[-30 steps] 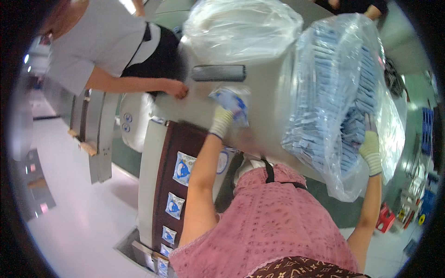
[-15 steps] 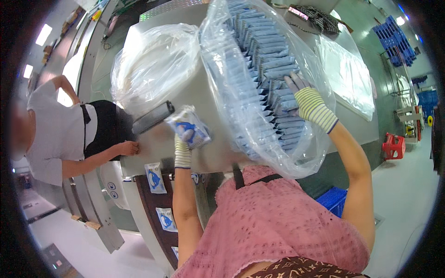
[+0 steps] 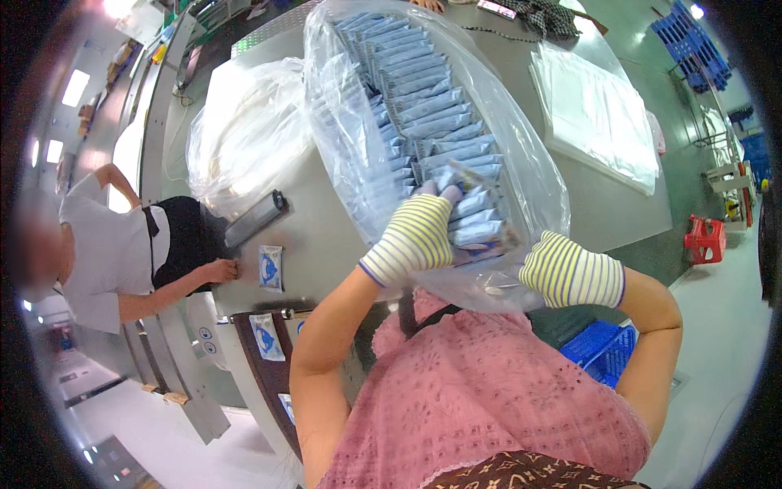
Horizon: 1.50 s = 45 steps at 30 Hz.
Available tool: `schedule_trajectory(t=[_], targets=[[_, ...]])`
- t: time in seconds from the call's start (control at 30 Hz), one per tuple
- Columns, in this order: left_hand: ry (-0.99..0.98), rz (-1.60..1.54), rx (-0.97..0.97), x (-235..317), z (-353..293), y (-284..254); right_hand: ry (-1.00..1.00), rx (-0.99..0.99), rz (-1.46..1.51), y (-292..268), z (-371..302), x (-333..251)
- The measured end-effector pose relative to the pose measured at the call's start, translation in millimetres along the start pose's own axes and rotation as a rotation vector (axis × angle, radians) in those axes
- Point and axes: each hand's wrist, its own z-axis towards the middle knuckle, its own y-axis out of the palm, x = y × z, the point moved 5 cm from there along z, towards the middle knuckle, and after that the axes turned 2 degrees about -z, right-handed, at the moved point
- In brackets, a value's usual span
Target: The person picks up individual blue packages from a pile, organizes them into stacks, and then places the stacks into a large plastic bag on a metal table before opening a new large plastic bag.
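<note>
A large clear plastic bag (image 3: 533, 183) lies open on the table, holding rows of upright light-blue packets (image 3: 415, 77). Over the near end of these rows is my left hand (image 3: 411, 236), in a yellow-striped glove. Its fingers are closed on a small packet (image 3: 466, 175), partly hidden by the glove and smeared by motion. My right hand (image 3: 570, 269), gloved the same way, is closed at the bag's near right edge with the film at its fingertips. One white-and-blue packet (image 3: 270, 269) lies on the table to the left.
More packets (image 3: 266, 337) rest on a dark conveyor (image 3: 262, 371) at lower left. A co-worker (image 3: 106, 253) stands at left beside a grey bar-shaped object (image 3: 257, 220). Clear film (image 3: 244, 138) and flat plastic sheets (image 3: 599, 114) lie on the table. A blue crate (image 3: 599, 350) stands below.
My left hand has moved right with a packet, from the table into the bag. My right hand has left the rows for the bag's near edge. Another packet has come onto the table.
</note>
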Motion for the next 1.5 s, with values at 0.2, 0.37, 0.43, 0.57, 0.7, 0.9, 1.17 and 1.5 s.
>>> schedule_trajectory(t=[0.2,0.37,0.43,0.57,0.7,0.9,1.17,1.5], targets=[[0.157,0.543,0.322,42,35,65,-0.263,0.742,-0.063,-18,-19,-8],[0.045,0.314,0.381,17,3,47,-0.266,1.657,0.967,2,-58,80],[-0.004,0.200,0.374,12,-6,49,0.124,1.908,1.552,69,-32,124],[-0.013,0.161,0.351,10,2,67,-0.030,1.178,2.241,98,78,105],[-0.032,-0.123,0.283,-5,-12,31,0.099,1.395,1.917,66,41,134],[0.063,0.544,-0.212,-39,-46,33,-0.277,1.237,0.324,-85,-35,26],[0.098,0.621,-0.021,-17,-118,-25,0.332,0.597,-0.008,-20,73,29],[-0.009,0.238,0.845,-90,-208,-4,0.369,0.836,-0.091,-13,88,28]])
